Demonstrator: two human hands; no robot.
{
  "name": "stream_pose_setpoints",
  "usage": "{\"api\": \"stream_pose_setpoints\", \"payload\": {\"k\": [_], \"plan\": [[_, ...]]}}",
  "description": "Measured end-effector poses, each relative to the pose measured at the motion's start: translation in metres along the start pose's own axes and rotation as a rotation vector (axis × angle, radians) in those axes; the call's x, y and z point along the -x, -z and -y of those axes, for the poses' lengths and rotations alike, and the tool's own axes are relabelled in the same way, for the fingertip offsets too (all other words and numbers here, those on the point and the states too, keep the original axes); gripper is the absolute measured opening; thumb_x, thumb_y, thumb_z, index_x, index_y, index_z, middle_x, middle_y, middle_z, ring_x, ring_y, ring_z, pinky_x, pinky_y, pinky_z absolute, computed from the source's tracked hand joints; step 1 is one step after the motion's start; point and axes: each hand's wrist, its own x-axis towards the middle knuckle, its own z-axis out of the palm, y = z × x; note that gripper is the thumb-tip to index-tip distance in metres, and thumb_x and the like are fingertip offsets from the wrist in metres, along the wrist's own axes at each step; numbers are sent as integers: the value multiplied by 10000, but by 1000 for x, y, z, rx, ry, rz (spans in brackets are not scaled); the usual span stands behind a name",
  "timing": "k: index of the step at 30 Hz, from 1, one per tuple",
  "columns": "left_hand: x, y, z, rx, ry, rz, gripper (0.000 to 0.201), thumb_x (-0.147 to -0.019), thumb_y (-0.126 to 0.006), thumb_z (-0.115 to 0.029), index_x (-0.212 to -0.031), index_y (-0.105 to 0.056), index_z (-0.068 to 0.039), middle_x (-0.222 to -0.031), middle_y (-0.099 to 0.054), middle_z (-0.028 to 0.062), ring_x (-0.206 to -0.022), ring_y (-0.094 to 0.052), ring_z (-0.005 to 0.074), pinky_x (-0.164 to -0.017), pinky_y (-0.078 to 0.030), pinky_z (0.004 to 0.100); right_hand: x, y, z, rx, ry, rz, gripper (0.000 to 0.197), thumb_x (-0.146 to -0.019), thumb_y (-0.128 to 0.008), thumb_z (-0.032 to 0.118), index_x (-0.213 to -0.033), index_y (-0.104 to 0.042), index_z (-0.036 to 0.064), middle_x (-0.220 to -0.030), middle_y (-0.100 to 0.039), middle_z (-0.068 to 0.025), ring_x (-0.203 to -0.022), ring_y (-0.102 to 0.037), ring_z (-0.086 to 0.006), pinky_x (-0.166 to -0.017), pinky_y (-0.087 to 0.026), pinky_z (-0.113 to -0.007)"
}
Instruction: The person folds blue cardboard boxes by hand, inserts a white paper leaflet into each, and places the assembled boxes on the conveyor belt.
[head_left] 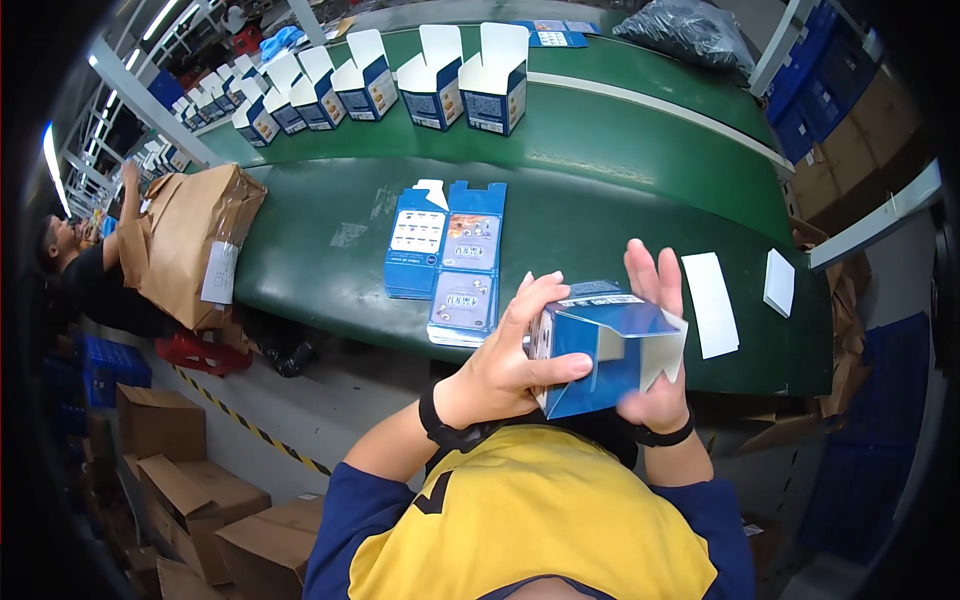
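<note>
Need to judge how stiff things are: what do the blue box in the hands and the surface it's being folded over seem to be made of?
Blue box: seemingly thin printed paperboard, slightly glossy outside, with white uncoated flaps creased along fold lines. Left hand and right hand grip its sides. Green surface: probably a rubber or PVC conveyor belt, matte, with scuffs.

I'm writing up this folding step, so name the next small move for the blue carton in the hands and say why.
Probably fold the open white flaps shut. Both hands, left hand and right hand, hold the blue carton above the green conveyor belt, and its near end looks open with flaps sticking out. The erected cartons farther along the belt stand formed with only top flaps up.
</note>
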Motion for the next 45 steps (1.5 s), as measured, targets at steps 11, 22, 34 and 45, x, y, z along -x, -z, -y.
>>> {"api": "stream_pose_setpoints", "payload": {"k": [11,22,34,45], "plan": [[-14,3,-15,-78,68,32,472,-612,-745,-41,-1041,-563,-119,-1235,-417,247,-1121,-467,431,-988,-354,544,-8,27,0,571,256,150,462,-823,-666,122,-1265,-534,87,-1164,-573,-132,-962,-551,-241,-843,-457,-374],[-12,2,-14,54,26,-5,756,-583,-770,-33,-1229,-430,-227,-1206,-430,205,-1107,-488,378,-1013,-207,660,-10,21,18,833,175,280,556,-672,-771,150,-1196,-600,81,-1149,-611,-138,-1017,-600,-263,-854,-486,-330],[-19,4,-20,18,76,39,819,-607,-772,-77,-1309,-374,-218,-1164,-441,194,-1075,-498,362,-1011,-211,656,-21,15,29,1058,215,374,468,-689,-756,196,-1118,-627,58,-1035,-653,-86,-882,-578,-238,-800,-417,-329],[-25,-11,-24,59,18,-14,813,-660,-754,-109,-1344,-314,-116,-1207,-425,204,-1154,-450,383,-1031,-183,636,-5,15,9,63,-47,-12,1020,-760,-487,727,-1454,-137,67,-1344,-415,-140,-1210,-428,-245,-1038,-304,-387]]}}
